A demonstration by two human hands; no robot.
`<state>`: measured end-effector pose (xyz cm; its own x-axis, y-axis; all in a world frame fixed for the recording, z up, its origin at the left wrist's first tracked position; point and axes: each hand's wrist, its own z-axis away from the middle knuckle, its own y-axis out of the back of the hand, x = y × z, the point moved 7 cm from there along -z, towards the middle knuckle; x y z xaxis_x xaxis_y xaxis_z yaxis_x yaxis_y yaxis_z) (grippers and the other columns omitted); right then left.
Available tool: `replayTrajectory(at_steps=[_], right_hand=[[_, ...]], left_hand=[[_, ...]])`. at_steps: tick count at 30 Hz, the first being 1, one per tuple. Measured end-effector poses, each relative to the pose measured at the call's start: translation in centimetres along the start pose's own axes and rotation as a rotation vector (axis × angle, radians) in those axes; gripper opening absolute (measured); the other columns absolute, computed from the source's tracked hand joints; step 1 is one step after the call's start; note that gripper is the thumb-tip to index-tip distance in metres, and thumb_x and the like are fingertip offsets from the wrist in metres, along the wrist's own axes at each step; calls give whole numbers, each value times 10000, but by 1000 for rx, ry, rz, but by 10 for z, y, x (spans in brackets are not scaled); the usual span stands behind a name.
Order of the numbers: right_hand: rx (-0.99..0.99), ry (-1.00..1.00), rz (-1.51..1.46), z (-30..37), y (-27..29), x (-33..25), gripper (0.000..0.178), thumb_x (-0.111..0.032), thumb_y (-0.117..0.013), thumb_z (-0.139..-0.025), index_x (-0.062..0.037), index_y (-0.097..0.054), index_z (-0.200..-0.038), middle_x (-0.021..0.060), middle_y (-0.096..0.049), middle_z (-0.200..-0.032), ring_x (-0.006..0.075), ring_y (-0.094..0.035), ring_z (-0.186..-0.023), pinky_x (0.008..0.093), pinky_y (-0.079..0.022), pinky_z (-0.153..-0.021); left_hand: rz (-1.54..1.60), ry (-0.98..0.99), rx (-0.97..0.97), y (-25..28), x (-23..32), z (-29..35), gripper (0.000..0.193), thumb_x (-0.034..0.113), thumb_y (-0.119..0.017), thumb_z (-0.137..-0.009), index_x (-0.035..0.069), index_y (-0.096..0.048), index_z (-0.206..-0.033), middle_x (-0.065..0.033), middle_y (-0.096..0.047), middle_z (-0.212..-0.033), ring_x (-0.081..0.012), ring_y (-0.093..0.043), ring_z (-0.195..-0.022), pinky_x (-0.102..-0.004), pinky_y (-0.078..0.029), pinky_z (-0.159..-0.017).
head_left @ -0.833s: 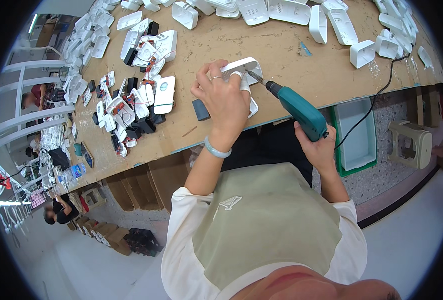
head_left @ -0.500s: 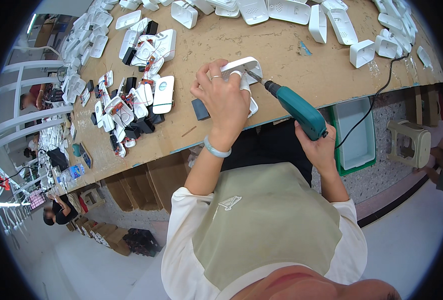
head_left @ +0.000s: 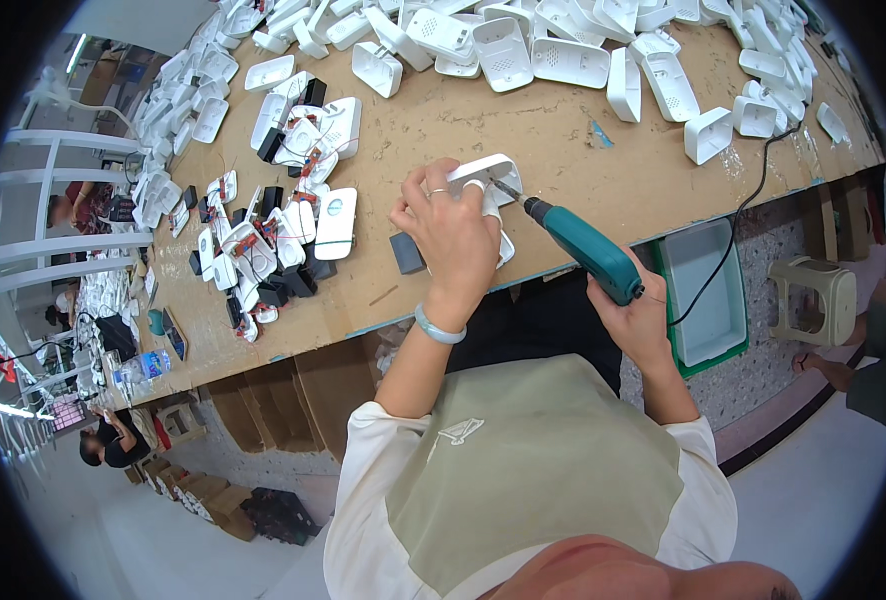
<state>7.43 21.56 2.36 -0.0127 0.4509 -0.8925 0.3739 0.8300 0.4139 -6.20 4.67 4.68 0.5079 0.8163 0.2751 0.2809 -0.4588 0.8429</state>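
My right hand [head_left: 631,318] is wrapped round the rear of a teal corded power screwdriver [head_left: 591,254], its bit slanting up and left. The tip is inside an open white plastic casing [head_left: 504,166] tilted over the table. My left hand [head_left: 451,240], ringed and with a bangle at the wrist, grips this casing, with a white wrap on one finger. Beneath that hand a second white plastic piece [head_left: 506,250] shows in part; whether it is joined to the casing I cannot tell. A dark grey block [head_left: 407,253] lies beside my left hand.
Wired white parts with black boxes [head_left: 281,282] are heaped on the left. White casings [head_left: 570,62] pile along the far side. The screwdriver's black cord [head_left: 760,190] crosses the right edge. A green-rimmed tray [head_left: 741,348] and a beige stool [head_left: 813,290] stand beyond it; people are in the background.
The view has shifted slightly, so the table sits lower in the picture. Both hands keep their grips, and the screwdriver bit is still in the casing.
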Motion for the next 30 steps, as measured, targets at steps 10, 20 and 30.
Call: replayTrajectory(at_steps=[10,20,30], right_hand=[[-64,-41,31,-4,10,-6,344,-85,-768,-754,-47,-637,-1069,216,-681,-911,383,-695,-869,398,-550,-725],[41,51,-30,19,18,-16,379,-103,-746,-799,-16,-632,-1150,181,-677,-818,352,-683,-734,361,-533,-662],[333,-322,-237,57,39,28,272,-189,-815,-826,1,-682,-969,44,-712,-831,122,-666,-756,290,-530,-703]], left_hand=[[13,-48,-13,-8,-2,-7,284,66,-671,-613,107,-746,-883,-72,-616,-1171,-346,-488,-1186,-529,-339,-956],[-66,5,-34,0,2,4,198,82,-681,-612,19,-703,-799,-93,-581,-1187,-342,-455,-1176,-521,-309,-949],[-81,22,-62,-7,-1,-5,233,92,-679,-606,61,-719,-834,-92,-582,-1209,-345,-461,-1199,-545,-328,-945]])
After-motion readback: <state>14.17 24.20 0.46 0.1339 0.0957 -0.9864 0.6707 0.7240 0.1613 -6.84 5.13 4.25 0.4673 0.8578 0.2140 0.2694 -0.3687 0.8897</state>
